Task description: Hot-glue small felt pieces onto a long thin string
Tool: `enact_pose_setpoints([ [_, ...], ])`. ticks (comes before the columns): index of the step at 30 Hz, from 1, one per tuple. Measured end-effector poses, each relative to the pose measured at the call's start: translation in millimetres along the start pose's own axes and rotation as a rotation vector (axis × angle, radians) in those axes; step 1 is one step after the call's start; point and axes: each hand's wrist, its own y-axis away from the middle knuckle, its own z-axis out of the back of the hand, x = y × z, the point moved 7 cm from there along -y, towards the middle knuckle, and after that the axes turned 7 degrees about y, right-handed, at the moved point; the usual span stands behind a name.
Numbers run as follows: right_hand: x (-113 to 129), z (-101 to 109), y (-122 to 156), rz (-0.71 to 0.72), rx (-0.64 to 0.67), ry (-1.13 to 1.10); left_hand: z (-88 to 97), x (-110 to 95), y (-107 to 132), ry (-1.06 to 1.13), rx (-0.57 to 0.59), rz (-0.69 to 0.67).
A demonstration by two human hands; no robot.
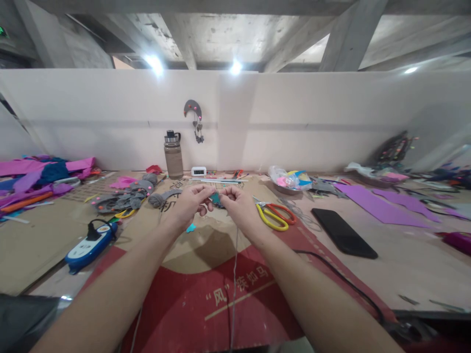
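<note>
My left hand (192,205) and my right hand (236,205) meet over the middle of the cardboard. Pinched between their fingertips is a small teal felt piece (216,198), partly hidden by the fingers. A thin grey string (235,264) hangs down from below my right hand toward the front edge. Beneath my left hand, a small turquoise cutout (191,228) lies on the cardboard. Scissors with yellow and red handles (274,218) rest just right of my right hand. Left of my left hand is a ball of grey yarn (156,200).
A blue-and-white power strip (91,247) lies at left, near felt scraps (55,176). At the back stand a bottle (173,157) and a small white clock (199,171). A black phone (342,233), purple sheets (379,203) and a filled bowl (289,185) are at right.
</note>
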Motion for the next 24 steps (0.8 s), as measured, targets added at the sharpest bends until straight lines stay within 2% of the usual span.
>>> enact_pose_setpoints([
  [6,5,1,4,0.022,-0.009,0.045,4.5,4,-2,-0.084,-0.05,-0.013],
  [13,8,3,6,0.096,-0.063,0.05,9.6,-1,-3,-0.059,-0.068,-0.069],
  [18,7,0,4,0.129,-0.022,0.09,19.1,0,-8,-0.153,-0.108,-0.101],
  [21,1,0,-4,0.117,0.054,0.192,34.2,-3,-11,-0.184,-0.208,-0.158],
  [24,-16,9,-14,0.062,0.089,0.436,47.2,-7,-12,-0.156,-0.287,-0.216],
])
